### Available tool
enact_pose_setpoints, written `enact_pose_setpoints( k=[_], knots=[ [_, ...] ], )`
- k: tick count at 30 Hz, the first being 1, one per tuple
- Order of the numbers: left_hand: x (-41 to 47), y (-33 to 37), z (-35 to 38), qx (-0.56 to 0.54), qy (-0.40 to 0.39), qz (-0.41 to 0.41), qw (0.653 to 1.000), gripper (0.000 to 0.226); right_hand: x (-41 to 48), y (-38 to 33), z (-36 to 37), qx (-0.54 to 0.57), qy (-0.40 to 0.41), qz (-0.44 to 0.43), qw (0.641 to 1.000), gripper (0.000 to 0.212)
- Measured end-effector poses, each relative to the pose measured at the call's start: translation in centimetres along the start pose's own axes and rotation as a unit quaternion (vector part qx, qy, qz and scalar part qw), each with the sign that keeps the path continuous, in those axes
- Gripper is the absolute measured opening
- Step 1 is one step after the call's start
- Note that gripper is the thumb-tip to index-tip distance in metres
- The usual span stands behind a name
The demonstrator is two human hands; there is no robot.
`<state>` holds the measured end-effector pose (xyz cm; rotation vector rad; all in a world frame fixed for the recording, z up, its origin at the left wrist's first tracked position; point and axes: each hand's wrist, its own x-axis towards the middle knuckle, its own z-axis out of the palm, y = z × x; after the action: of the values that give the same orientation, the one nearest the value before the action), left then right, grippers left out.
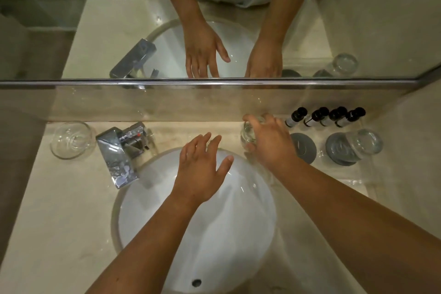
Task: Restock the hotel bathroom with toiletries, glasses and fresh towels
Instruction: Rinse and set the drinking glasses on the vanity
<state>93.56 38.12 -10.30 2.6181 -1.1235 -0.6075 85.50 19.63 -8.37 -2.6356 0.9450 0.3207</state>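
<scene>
My right hand point(269, 143) grips a clear drinking glass point(248, 135) from above, on the counter just behind the sink's right rim. Beside it lies a bare grey coaster point(304, 148). Further right, a second glass point(364, 142) stands on another grey coaster point(338, 150). Several small toiletry bottles point(324, 117) with black caps line the back ledge. My left hand point(200, 169) hovers over the basin with fingers spread, holding nothing.
The white sink point(152, 210) fills the middle of the beige counter point(59, 210). A chrome tap point(119, 155) stands at its left rear, with a clear glass bowl point(71, 139) further left. A mirror point(95, 31) rises behind the backsplash.
</scene>
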Motion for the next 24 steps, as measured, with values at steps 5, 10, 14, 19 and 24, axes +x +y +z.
enact_pose_setpoints(
  k=[5,10,14,19,24],
  knots=[
    [-0.4,-0.3,-0.4,-0.019,0.009,-0.004,1.0,0.075,-0.2,0.3,0.1,0.005,0.011,-0.01,1.0,0.06],
    [-1.0,0.6,-1.8,-0.13,0.021,-0.044,0.99,0.063,-3.0,0.6,0.1,0.197,0.055,0.001,0.979,0.059],
    [-2.0,2.2,-2.9,-0.257,-0.027,-0.11,0.96,0.052,-7.1,0.6,-0.7,0.348,0.094,0.004,0.933,0.059],
    [-3.7,5.1,-3.8,-0.463,-0.118,-0.146,0.867,0.056,-11.9,1.2,-1.2,0.455,0.12,0.034,0.882,0.059],
    [-3.8,6.9,-2.4,-0.432,-0.139,-0.128,0.882,0.075,-14.7,2.7,-1.0,0.511,0.123,0.042,0.85,0.058]
  ],
)
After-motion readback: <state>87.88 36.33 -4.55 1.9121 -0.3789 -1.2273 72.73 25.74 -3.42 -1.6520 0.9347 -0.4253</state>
